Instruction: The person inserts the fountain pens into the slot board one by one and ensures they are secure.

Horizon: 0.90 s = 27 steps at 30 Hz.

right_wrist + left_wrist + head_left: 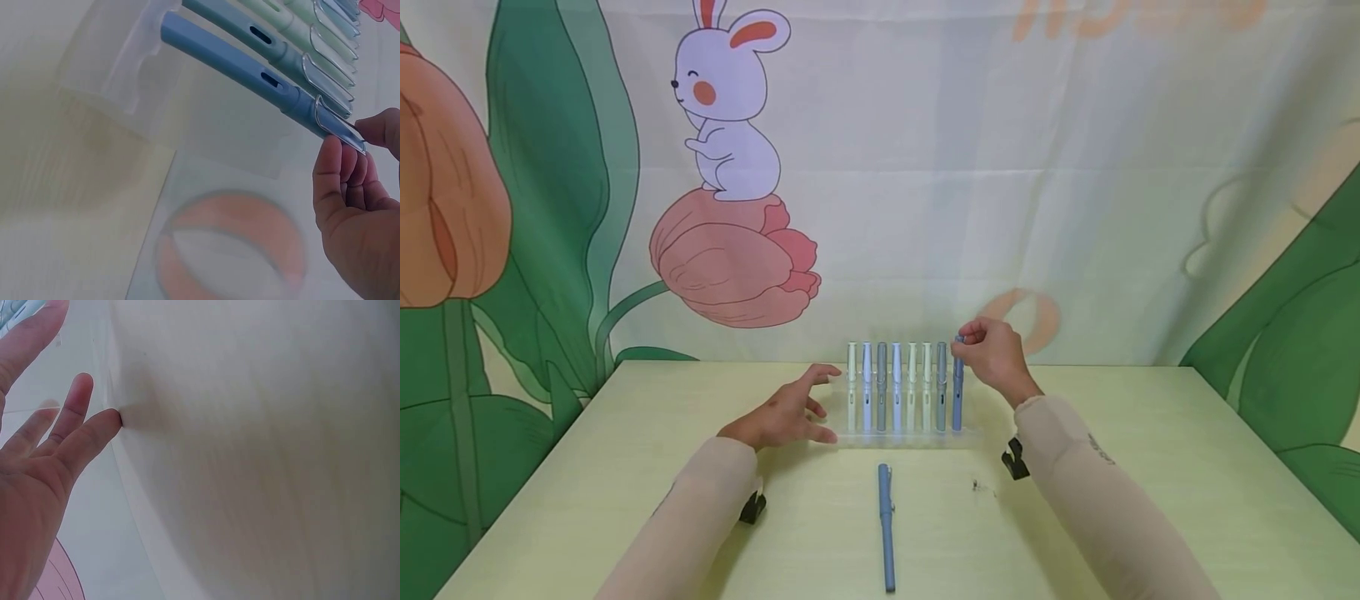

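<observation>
Pinching the cap end of a blue pen [958, 392], the right hand [994, 356] holds it upright in the rightmost slot of the clear pen stand [910, 437], where seven more pens stand in a row. The left hand [790, 412] rests with fingers spread wide, fingertips at the stand's left end. Another blue pen [886, 525] lies on the table [1150, 467] in front of the stand.

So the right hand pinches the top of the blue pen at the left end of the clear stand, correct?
Not quite: the right hand pinches the blue pen at the right end of the clear stand, not the left, as the head view shows.
</observation>
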Tool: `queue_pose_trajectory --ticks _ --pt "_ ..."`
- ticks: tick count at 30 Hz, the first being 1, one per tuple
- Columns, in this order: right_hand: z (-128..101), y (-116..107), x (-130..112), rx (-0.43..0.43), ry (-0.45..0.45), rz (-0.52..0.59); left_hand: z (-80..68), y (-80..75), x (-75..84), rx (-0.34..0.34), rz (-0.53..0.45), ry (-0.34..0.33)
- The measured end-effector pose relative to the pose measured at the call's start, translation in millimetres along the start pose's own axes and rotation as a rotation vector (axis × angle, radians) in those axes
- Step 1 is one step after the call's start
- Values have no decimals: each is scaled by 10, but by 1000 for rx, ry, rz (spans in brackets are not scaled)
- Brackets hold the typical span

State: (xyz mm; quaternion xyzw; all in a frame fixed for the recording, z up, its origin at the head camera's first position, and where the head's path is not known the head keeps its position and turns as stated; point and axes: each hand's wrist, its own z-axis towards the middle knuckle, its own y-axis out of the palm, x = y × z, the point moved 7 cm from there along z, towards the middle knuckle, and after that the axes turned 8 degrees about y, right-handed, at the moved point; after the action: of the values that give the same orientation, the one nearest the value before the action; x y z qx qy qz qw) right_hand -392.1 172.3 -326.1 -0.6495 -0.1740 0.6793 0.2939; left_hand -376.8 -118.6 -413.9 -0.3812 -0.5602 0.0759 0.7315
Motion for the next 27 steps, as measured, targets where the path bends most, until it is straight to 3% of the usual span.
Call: queue_pose_trajectory --ticks 14,27 --pt "5 75 93 -57 4 16 -4 2 7 7 -5 14" --pt "-161 -34 -4 -94 -10 -7 -15 -5 28 -1 -5 -2"
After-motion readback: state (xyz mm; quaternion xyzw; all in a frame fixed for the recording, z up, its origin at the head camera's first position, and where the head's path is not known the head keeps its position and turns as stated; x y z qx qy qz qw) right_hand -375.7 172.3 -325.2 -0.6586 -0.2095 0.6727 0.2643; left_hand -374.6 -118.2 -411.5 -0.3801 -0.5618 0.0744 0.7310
